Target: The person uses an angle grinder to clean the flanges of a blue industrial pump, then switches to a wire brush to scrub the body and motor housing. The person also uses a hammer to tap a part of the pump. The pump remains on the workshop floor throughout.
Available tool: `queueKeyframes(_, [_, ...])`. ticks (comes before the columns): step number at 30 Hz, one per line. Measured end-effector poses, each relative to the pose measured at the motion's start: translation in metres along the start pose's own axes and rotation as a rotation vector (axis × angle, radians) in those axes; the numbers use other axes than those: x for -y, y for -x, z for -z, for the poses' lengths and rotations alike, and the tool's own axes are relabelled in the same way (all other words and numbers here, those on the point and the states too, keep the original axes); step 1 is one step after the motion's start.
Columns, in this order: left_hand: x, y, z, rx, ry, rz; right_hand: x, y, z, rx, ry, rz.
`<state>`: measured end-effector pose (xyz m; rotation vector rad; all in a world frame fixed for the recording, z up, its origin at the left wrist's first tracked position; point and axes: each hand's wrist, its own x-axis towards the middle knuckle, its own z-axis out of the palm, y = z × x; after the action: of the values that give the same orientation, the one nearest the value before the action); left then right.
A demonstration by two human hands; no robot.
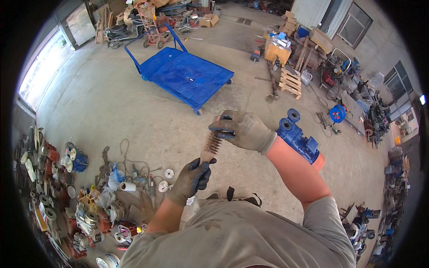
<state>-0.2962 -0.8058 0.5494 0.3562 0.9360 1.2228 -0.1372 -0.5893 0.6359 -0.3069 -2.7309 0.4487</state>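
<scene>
Concrete workshop floor [111, 102] is stretching around you, brown cardboard boxes [208, 20] far ahead. Your gloved left hand [192, 177] is gripping the wire brush [210, 147] handle tightly; your right hand [243, 129] is closing over its bristled top, centre frame.

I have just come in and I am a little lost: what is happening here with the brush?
A person in work gloves holds a wire brush over a concrete workshop floor. The left hand grips its wooden handle, and the right hand covers the far end by the bristles. A blue flat cart stands behind.
</scene>
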Motion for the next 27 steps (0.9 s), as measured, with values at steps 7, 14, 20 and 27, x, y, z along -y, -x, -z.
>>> queueKeyframes(7, [0.001,-0.007,-0.005,-0.049,-0.095,-0.009,-0.003,-0.006,0.002,0.088,0.053,-0.031])
queueKeyframes(14, [0.0,-0.013,-0.002,-0.041,-0.059,0.005,-0.01,0.006,0.005,-0.021,-0.064,-0.166])
queueKeyframes(20, [-0.001,-0.019,-0.002,-0.045,-0.078,0.0,-0.006,0.006,-0.005,-0.035,-0.002,-0.071])
queueKeyframes(27, [-0.007,-0.026,-0.001,-0.087,-0.036,-0.076,0.0,0.02,-0.007,-0.225,-0.163,-0.302])
